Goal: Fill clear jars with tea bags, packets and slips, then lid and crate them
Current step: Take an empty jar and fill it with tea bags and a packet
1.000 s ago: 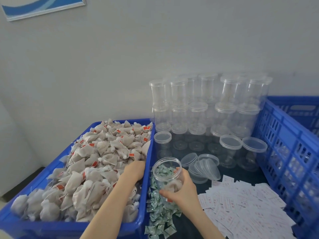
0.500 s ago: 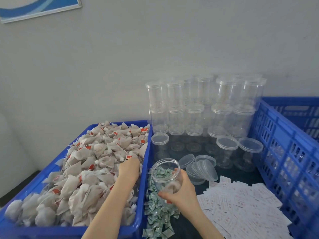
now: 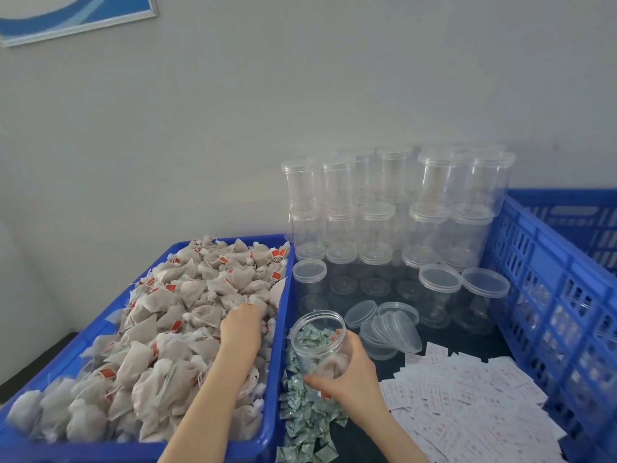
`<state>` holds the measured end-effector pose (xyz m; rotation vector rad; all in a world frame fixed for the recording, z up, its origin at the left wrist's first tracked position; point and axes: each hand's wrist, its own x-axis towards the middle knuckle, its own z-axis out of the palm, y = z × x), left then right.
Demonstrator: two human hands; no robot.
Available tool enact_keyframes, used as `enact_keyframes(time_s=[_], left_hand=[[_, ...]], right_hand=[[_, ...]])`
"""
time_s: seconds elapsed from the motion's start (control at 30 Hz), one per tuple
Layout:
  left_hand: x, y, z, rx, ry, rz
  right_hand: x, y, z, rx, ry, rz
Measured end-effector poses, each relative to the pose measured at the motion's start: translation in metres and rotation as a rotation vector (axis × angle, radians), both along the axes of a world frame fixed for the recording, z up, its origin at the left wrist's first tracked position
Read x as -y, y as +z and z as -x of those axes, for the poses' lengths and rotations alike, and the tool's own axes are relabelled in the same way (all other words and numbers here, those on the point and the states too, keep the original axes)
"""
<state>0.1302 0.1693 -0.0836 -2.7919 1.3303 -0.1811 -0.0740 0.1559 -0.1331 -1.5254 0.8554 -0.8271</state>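
Note:
My right hand (image 3: 350, 372) grips an open clear jar (image 3: 317, 342), tilted toward the left, with at least one tea bag at its bottom. My left hand (image 3: 241, 329) reaches into the heap of beige tea bags (image 3: 187, 315) with red tags in the blue tub (image 3: 273, 389); its fingertips are buried among the bags, so I cannot see what they hold. Green packets (image 3: 307, 419) lie in a strip under the jar. White paper slips (image 3: 467, 396) spread out to the right. Loose clear lids (image 3: 387, 325) lie behind the jar.
Stacked lidded empty jars (image 3: 394, 208) stand at the back against the grey wall. A blue slatted crate (image 3: 551, 279) fills the right side. The dark table surface (image 3: 450, 339) shows between lids and slips.
My left hand has pushed farther back and left into the tea bag heap. The right hand keeps holding the jar in about the same place.

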Motion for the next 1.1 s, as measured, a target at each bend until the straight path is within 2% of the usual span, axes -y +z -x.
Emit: enact_keyframes(time_s=[0.3, 0.43, 0.53, 0.63, 0.8, 0.93, 1.0, 1.1], left_hand=[[-0.005, 0.019, 0.004, -0.076, 0.01, 0.373], [-0.009, 0.025, 0.009, -0.128, -0.026, 0.612], [-0.011, 0.033, 0.015, -0.139, -0.095, 0.799], [-0.012, 0.049, 0.026, -0.27, -0.194, 0.975], [-0.013, 0.077, 0.047, -0.377, -0.328, 1.118], [-0.014, 0.086, 0.062, -0.499, -0.385, 1.125], [-0.011, 0.079, 0.068, -0.554, -0.422, 0.999], [-0.007, 0.059, 0.077, -0.529, -0.49, 0.75]], right_hand=[[0.004, 0.002, -0.002, -0.023, -0.004, 0.002], [0.006, 0.001, -0.003, -0.038, 0.001, 0.007], [0.006, 0.0, -0.004, -0.045, 0.006, 0.006], [0.005, -0.003, -0.005, -0.04, 0.008, 0.008], [0.007, -0.006, -0.005, -0.028, 0.007, 0.016], [0.01, -0.007, -0.004, -0.034, 0.002, 0.028], [0.012, -0.007, -0.004, -0.037, -0.001, 0.027], [0.014, -0.005, -0.003, -0.043, -0.02, 0.028]])
